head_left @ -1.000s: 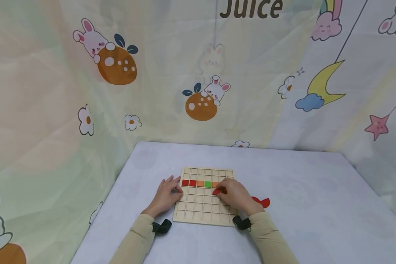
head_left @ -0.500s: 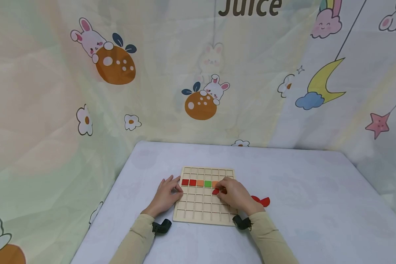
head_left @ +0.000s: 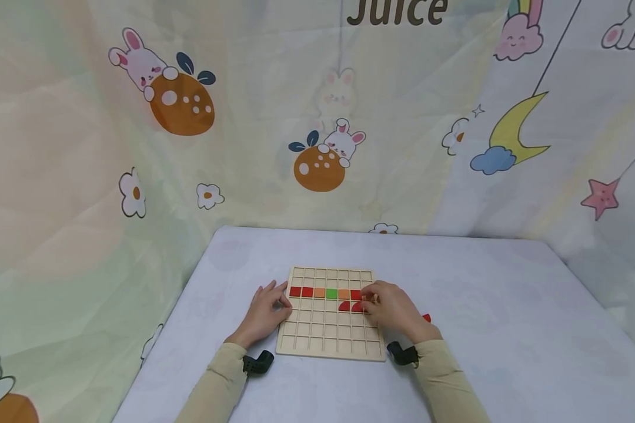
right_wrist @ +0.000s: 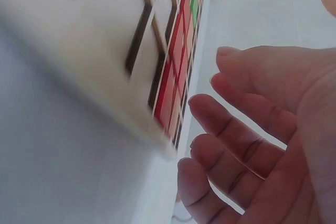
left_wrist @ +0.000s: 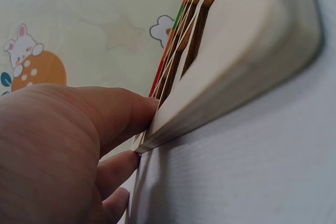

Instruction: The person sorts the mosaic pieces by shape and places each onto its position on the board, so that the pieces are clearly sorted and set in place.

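Note:
A pale wooden grid board (head_left: 317,348) lies on the table. One row holds red squares (head_left: 295,292), orange squares (head_left: 320,292), a green square (head_left: 331,293) and another red square (head_left: 356,294) at its right. In the row nearer me sit two red curved-edged pieces (head_left: 344,306), side by side. My left hand (head_left: 261,314) grips the board's left edge; in the left wrist view the thumb (left_wrist: 139,111) lies on the rim, other fingers along the side. My right hand (head_left: 399,311) hovers by the board's right edge, fingers loosely bent; the right wrist view shows nothing held.
A red piece (head_left: 427,318) peeks out on the table behind my right wrist, mostly hidden. The white table (head_left: 508,329) meets a printed cloth backdrop (head_left: 254,147) at its back and left. Black wrist cameras (head_left: 258,362) are worn on both wrists.
My right hand has moved right, off the red curved piece it was touching. That piece and the red square above it now show. The left hand has stayed at the board's edge.

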`<action>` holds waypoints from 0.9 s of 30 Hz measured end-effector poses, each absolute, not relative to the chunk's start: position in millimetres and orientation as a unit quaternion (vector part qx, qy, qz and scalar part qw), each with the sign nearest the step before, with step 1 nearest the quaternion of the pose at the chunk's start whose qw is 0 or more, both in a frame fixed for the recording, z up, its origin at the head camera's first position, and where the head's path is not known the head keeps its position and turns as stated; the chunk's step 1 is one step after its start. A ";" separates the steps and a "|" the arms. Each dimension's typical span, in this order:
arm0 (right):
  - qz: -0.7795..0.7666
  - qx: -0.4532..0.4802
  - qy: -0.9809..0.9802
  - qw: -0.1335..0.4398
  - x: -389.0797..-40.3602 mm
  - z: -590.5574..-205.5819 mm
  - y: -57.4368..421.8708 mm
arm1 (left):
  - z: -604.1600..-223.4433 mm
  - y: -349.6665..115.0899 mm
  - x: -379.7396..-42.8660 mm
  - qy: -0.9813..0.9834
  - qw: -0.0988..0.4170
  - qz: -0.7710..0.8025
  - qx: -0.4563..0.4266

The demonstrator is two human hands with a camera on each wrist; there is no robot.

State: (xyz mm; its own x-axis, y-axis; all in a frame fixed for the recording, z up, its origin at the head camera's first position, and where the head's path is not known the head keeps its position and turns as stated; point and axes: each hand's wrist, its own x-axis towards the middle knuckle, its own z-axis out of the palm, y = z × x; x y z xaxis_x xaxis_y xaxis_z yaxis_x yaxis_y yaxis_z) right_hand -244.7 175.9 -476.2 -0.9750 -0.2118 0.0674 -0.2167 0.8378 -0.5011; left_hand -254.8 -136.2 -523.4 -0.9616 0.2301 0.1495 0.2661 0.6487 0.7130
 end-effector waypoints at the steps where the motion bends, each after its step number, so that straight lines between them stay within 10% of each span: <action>1: 0.259 0.108 -0.960 0.007 -244.7 -476.1 178.8 | -523.0 -136.3 -254.7 -0.907 0.024 -0.397 -0.136; 27: 0.261 0.066 -0.963 -0.002 -233.3 -466.8 251.3 | -522.0 -135.0 -254.5 -0.909 0.021 -0.394 -0.132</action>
State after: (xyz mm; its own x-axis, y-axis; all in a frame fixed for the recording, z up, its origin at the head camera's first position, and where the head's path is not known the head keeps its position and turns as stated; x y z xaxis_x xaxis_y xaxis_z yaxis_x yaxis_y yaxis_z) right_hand -233.3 251.3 -466.8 -0.9912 -0.1288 0.0312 -0.1270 0.8554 -0.5022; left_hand -254.5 -135.0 -522.0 -0.9641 0.2239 0.1430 0.2574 0.6542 0.7112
